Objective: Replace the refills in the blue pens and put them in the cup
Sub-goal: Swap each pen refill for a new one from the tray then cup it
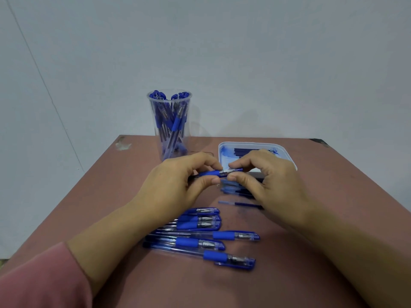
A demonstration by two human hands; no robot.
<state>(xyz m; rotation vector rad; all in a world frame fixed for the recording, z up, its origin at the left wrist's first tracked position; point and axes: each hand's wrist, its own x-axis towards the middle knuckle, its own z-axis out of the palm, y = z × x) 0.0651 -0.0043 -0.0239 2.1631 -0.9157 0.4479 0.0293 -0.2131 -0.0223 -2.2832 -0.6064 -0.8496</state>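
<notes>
Both hands hold one blue pen (214, 173) level above the middle of the brown table (333, 207). My left hand (178, 183) pinches its blue grip section, and my right hand (266, 181) pinches the tip end with its clear cap. A clear plastic cup (170, 125) at the back holds several blue pens standing upright. Several capped blue pens (206, 236) lie side by side on the table in front of me. Loose refills (240, 203) lie under my right hand, partly hidden by it.
A white tray (287, 154) smeared with blue ink holds dark refills at the back right, partly behind my right hand. A grey wall rises behind the table. A pink sleeve (40, 278) covers my left forearm at the lower left.
</notes>
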